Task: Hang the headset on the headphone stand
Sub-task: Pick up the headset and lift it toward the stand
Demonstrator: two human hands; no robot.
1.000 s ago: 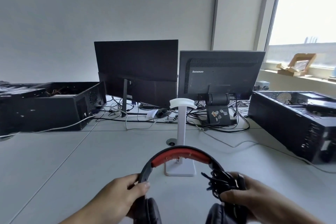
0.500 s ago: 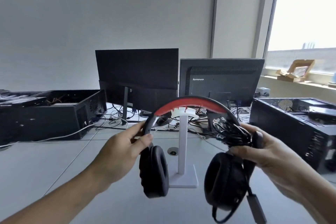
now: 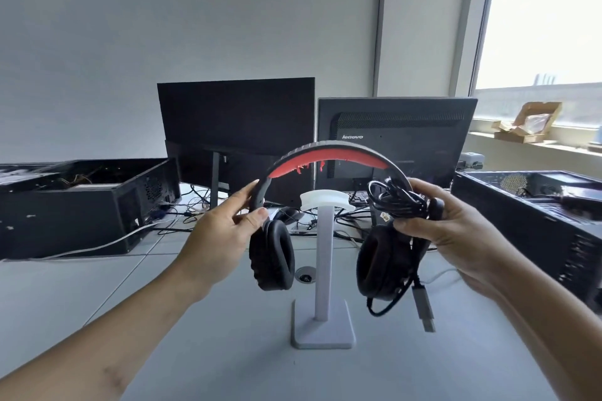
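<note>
Head view: both my hands grip the light, springy headset [image 3: 329,156] by its band ends, over the headphone stand [image 3: 324,257], cable bundled in my right hand [image 3: 446,221]; left hand [image 3: 224,231] pinches above the earcup

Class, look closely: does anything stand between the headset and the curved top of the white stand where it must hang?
Nothing visible does. Both hands hold the headset above the stand, its band arching over the open cradle. Only the bundled cable in the right hand dangles nearby.

Headset [image 3: 329,153] blk, red band lining; stand [image 3: 323,257] white; monitors [image 3: 236,120] blk; desk [image 3: 65,296] lt grey
</note>
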